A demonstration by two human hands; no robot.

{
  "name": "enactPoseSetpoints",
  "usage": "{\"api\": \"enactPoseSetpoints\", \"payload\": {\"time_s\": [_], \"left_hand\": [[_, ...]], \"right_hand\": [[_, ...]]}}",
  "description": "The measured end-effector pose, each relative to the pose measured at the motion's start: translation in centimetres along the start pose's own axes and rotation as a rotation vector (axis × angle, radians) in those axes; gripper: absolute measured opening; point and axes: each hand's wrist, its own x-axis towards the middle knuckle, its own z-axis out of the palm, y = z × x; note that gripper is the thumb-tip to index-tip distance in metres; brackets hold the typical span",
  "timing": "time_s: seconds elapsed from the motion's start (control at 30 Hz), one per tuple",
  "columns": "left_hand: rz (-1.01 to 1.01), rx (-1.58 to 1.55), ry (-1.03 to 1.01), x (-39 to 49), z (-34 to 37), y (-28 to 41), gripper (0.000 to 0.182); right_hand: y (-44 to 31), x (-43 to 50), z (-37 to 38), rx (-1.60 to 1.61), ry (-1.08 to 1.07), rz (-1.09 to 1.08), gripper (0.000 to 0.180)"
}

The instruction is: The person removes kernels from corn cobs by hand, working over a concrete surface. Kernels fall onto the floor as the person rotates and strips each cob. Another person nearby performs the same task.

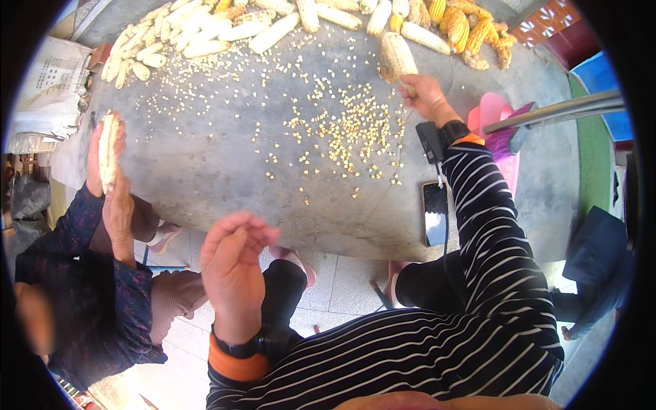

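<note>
My right hand point(425, 100) reaches across the grey stone-like tabletop point(215, 169), its fingers closed around the narrow end of a corn cob point(397, 54). The cob lies near the far row of corn. My left hand point(236, 277) is raised above the near edge, fingers loosely curled and apart, with nothing in it. Loose corn kernels point(359, 133) are scattered over the middle of the table. Pale corn cobs point(274, 33) are heaped along the far side, with yellow cobs point(456, 25) at the far right.
At the left another person holds a pale cob point(108, 148) in both hands. A phone point(435, 214) and a black device point(429, 142) with a cable lie by my right forearm. A pink dustpan point(494, 110) and a purple-bristled brush point(505, 141) with a metal pole stand at the right.
</note>
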Motion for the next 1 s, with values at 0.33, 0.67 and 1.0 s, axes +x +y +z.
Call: {"api": "enactPoseSetpoints", "payload": {"time_s": [0.33,0.67,1.0], "left_hand": [[0.201,-0.094,-0.031,3.6,2.1,-1.0,0.032],[0.028,-0.432,-0.446,3.2,3.3,0.8,0.055],[0.224,-0.164,-0.370,4.2,3.8,-0.1,0.047]], "right_hand": [[-2.8,-22.1,7.5,-0.033,-0.633,-0.233,0.036],[3.5,-32.4,12.8,-0.132,-0.732,-0.025,0.049],[4.4,-29.1,14.6,-0.365,-0.486,-0.370,0.062]]}}
